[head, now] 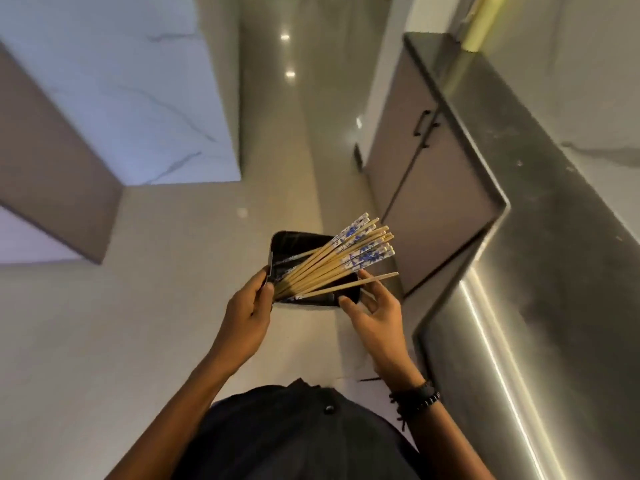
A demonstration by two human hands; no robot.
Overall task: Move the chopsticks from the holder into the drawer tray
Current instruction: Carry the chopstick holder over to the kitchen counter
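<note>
From the head view we look down at a black holder (298, 240) held in the air above the glossy floor (156, 306), in front of a dark shirt (294, 441). The chopsticks (332, 262) are in the holder. They are wooden, with blue-and-white patterned ends, and they lean in a fan toward the upper right so that those ends stick out past the rim.

Our left hand (246, 313) grasps the holder's left edge, thumb on the rim and fingers (268, 292) curled around the side.

Our right hand (378, 315) sits at the holder's right side with its fingers (367, 277) spread and only lightly bent. One loose chopstick (381, 277) lies apart from the bundle, running across those fingertips. We cannot tell whether they grasp it or merely touch it. Dark bead bracelets (415, 398) circle the right wrist.

A steel counter (554, 271) runs along the right, and beyond it stands a cabinet (408, 161) with black handles. A white marble block (121, 84) stands on the left.
</note>
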